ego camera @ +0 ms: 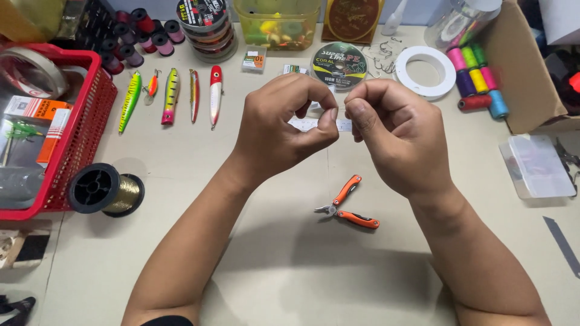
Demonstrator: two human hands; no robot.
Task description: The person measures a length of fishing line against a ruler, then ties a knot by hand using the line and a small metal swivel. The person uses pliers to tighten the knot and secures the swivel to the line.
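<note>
Now we hold both hands raised over the bench: left hand (283, 124) and right hand (396, 136), fingers pinched together on something too small to make out. Orange pliers (348, 207) lie below; a white strip (311, 124) lies behind our knuckles.

Matt beige table (290, 271), glossy painted lures (171, 95), red plastic mesh basket (84, 130), orange-handled metal pliers (347, 208).
</note>
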